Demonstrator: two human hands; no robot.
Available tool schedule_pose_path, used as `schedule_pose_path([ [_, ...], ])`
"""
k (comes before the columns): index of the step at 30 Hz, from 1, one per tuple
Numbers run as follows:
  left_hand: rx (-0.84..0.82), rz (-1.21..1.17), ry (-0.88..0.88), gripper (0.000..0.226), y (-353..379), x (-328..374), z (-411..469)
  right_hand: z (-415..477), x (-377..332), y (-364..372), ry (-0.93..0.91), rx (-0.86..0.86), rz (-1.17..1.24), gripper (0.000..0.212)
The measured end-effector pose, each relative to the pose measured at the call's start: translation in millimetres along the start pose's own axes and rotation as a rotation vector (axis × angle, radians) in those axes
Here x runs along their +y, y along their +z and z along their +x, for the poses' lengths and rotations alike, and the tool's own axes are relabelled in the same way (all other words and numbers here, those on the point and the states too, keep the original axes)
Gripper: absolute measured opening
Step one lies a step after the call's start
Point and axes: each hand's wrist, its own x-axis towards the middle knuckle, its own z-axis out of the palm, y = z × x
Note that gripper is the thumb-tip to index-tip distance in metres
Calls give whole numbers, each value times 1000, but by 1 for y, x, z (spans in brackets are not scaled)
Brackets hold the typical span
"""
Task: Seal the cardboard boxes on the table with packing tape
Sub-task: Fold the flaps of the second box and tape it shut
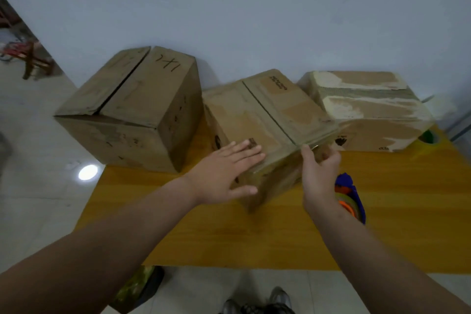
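Your dispenser (349, 199) lies on the worktop (229, 237) just under your right wrist, unheld. You seem to be squaring up the middle box (267, 115), which sits mid-worktop and looks tilted. Your left grip (226, 171) lies flat on its near top, fingers straight. Your right grip (318, 173) curls round its near right corner. Next, settle it and take the dispenser. The left box (132, 99) and right box (369, 109) wait farther back.

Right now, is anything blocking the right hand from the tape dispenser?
Nothing visible. The tape dispenser lies on the table just beyond the wrist of the right hand, which grips the middle box at its near corner.
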Motion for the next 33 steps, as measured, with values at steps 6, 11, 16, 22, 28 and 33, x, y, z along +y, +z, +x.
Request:
schedule_pose_path([
  [6, 41, 16, 95, 56, -12, 16, 22, -5, -3, 2, -139, -187, -303, 82],
  [11, 16, 199, -170, 75, -32, -34, 13, 9, -9, -21, -105, -393, -319, 73],
  [16, -153, -47, -265, 86, -24, -54, -15, 29, -19, -37, -178, -476, -436, 54],
  [22, 8, -50, -459, 88, 4, -22, -23, 36, -38, -21, -207, -110, -769, 67],
  [28, 149, -40, -630, 92, 14, 22, -8, -38, -1, 23, 355, -75, 52, 119],
  [33, 211, -60, -505, 83, 14, 24, -17, -34, -3, 43, 399, -245, 39, 113],
])
